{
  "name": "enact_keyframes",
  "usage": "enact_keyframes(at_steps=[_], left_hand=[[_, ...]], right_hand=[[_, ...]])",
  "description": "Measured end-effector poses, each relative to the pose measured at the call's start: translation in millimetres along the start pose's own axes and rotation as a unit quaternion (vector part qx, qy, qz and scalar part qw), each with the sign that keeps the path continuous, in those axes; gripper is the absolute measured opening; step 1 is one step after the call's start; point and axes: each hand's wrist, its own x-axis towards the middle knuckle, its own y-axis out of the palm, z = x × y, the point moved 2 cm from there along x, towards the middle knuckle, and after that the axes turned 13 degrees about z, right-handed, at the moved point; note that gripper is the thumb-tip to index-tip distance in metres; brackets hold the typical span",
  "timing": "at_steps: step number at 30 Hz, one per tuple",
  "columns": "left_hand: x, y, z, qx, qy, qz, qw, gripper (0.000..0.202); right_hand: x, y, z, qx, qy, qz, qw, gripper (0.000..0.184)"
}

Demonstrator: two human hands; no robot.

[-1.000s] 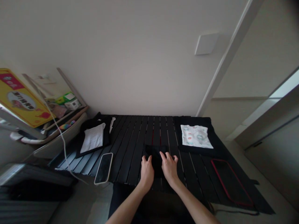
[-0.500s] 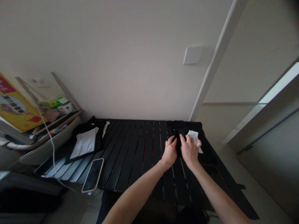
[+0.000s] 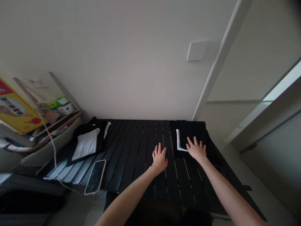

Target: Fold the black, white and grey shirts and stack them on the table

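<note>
My right hand (image 3: 197, 150) rests with spread fingers on a folded black cloth (image 3: 191, 130) at the right end of the slatted table. A white edge (image 3: 178, 139) shows along the cloth's left and lower sides. My left hand (image 3: 159, 159) is over the black slats to the left of that cloth, fingers apart and holding nothing. Toward the left end of the table lies another folded black garment (image 3: 100, 144) with a white panel (image 3: 86, 143) on top.
The black slatted table (image 3: 131, 157) stands against a pale wall. A phone (image 3: 95, 176) with a white cable (image 3: 54, 150) lies at its front left edge. Further left, a bin-like holder (image 3: 70, 125) contains small packets beside a yellow box (image 3: 18, 110).
Both hands have let go of the black cloth. It now lies flat, its white part reduced to an edge at the left. My left hand moved left; my right hand moved slightly right.
</note>
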Motion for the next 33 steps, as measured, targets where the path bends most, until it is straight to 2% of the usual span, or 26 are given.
enact_keyframes(at_steps=[3,7,10,13,16,20,23,26,29,33], left_hand=[[-16,-21.0,46,0.054,-0.027,-0.056,0.997,0.068],[-42,-62.5,120,0.122,-0.105,-0.129,0.979,0.056],[-62,-94.6,175,0.162,-0.188,-0.168,0.954,0.047],[-80,-121.5,219,0.19,-0.26,-0.206,0.924,0.043],[-96,-141.1,254,0.197,-0.321,-0.222,0.9,0.041],[-113,-158.8,293,0.182,-0.406,-0.226,0.866,0.041],[-121,-167.8,316,0.156,-0.449,-0.211,0.854,0.041],[-127,-175.6,325,0.134,-0.447,-0.214,0.858,0.041],[-131,-184.6,318,0.133,-0.412,-0.242,0.868,0.04],[-136,-200.6,290,0.143,-0.357,-0.297,0.874,0.041]], right_hand=[[-19,-3,21,-0.052,-0.005,-0.076,0.996,0.051],[-53,12,70,-0.084,-0.087,-0.149,0.981,0.051],[-75,30,108,-0.077,-0.131,-0.156,0.976,0.052],[-87,47,134,-0.062,-0.155,-0.143,0.976,0.052],[-92,58,144,-0.042,-0.157,-0.12,0.979,0.054],[-93,60,143,-0.037,-0.15,-0.11,0.982,0.056],[-92,60,142,-0.04,-0.149,-0.102,0.983,0.056],[-90,62,142,-0.036,-0.148,-0.095,0.984,0.057],[-88,66,142,-0.027,-0.147,-0.095,0.984,0.057],[-87,69,142,-0.028,-0.148,-0.104,0.983,0.057]])
